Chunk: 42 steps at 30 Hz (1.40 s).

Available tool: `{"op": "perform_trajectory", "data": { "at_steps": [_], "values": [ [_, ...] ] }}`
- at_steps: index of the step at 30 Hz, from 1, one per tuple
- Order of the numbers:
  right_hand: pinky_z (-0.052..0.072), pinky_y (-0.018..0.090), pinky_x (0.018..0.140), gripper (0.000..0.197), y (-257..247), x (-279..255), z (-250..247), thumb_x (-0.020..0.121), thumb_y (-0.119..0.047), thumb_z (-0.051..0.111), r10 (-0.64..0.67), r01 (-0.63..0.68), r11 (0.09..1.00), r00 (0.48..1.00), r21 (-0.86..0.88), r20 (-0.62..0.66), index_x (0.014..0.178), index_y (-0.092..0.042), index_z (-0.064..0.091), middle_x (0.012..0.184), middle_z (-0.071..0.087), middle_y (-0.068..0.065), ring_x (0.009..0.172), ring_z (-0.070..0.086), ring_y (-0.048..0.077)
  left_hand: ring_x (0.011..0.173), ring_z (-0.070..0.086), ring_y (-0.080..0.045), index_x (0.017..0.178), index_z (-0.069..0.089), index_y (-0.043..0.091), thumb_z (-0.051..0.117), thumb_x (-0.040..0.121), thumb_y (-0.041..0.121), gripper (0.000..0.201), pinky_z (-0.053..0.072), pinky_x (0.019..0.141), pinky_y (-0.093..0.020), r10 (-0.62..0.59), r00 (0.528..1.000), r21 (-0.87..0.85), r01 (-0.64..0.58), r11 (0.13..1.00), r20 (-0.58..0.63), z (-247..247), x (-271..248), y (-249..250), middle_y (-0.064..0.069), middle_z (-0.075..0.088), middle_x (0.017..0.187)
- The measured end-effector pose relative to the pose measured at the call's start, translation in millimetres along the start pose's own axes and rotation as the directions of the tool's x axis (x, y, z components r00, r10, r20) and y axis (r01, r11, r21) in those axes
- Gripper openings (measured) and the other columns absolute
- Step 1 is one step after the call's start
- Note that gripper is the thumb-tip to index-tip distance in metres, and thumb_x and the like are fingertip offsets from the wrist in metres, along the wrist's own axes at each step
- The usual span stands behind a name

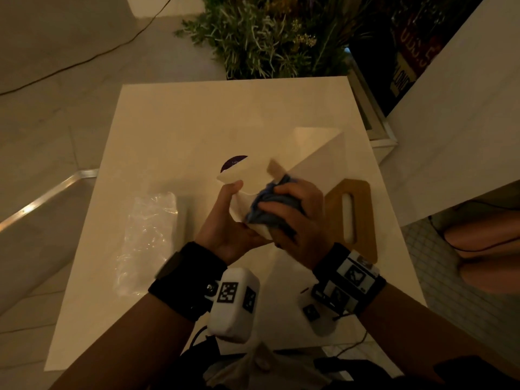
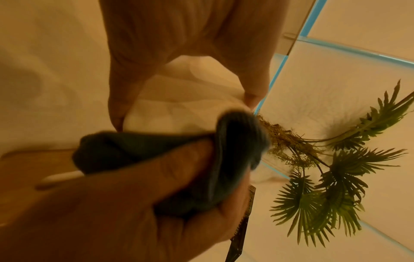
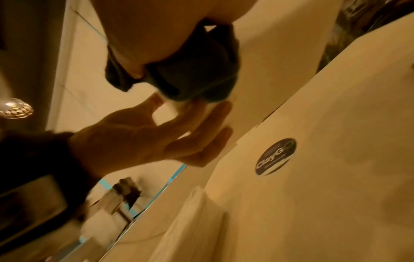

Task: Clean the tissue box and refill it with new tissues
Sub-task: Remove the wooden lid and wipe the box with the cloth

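White plastic, the tissue box (image 1: 284, 167) is held tilted above the table (image 1: 168, 122) centre; the left hand (image 1: 228, 223) cups its near end, fingers curled round it; the right hand (image 1: 298, 212) clutches a bunched blue cloth (image 1: 270, 198) against it; wooden lid (image 1: 351, 218) at three o'clock, wrapped tissues (image 1: 146, 237) at nine.

Smooth, matt white tissue box (image 1: 315, 161); soft, ribbed blue cloth (image 1: 270, 201); matt brown wooden lid (image 1: 354, 215); crinkled, glossy clear plastic wrapper (image 1: 149, 232); smooth pale table (image 1: 197, 114) top; glossy dark round sticker (image 3: 275, 156).
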State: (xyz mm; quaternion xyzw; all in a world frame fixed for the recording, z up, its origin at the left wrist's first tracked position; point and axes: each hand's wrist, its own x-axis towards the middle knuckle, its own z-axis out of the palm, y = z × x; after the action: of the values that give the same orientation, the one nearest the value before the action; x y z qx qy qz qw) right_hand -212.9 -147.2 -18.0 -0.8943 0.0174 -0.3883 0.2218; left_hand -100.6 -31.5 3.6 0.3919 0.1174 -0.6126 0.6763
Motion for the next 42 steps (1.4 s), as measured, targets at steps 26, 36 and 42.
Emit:
{"op": "perform_trajectory", "data": {
  "at_steps": [26,36,42],
  "values": [
    [0.048,0.029,0.079,0.038,85,-29,2,0.092,-0.018,0.057,0.937,-0.916,-0.034,0.110,0.400,0.332,0.129,-0.013,0.053,0.108,0.057,-0.001,0.104,0.053,0.022,0.107,0.057,-0.014,0.133,0.036,0.050,0.041,0.096,0.034,0.041,0.058,0.071,-0.029,0.398,0.899,0.632,-0.203,0.748,-0.182,-71,41,32,0.015,0.058,0.115],
    [0.046,0.038,0.089,0.037,87,-34,1,0.090,-0.023,0.060,0.934,-0.929,-0.004,0.128,0.369,0.334,0.126,-0.015,0.055,0.108,0.059,0.004,0.106,0.056,0.026,0.106,0.056,-0.011,0.136,0.032,0.048,0.037,0.098,0.029,0.043,0.058,0.069,-0.030,0.398,0.899,0.600,-0.219,0.770,-0.184,-70,45,25,0.013,0.055,0.118],
    [0.050,0.041,0.088,0.046,83,-72,-44,0.079,-0.043,0.068,0.963,-0.895,0.002,0.123,0.447,0.241,0.121,-0.029,0.056,0.110,0.062,0.002,0.096,0.060,0.023,0.122,0.048,-0.022,0.146,0.020,0.033,0.046,0.095,0.029,0.057,0.049,0.088,-0.037,0.417,0.857,0.554,-0.197,0.809,-0.304,-82,44,23,-0.005,0.043,0.144]
  ]
}}
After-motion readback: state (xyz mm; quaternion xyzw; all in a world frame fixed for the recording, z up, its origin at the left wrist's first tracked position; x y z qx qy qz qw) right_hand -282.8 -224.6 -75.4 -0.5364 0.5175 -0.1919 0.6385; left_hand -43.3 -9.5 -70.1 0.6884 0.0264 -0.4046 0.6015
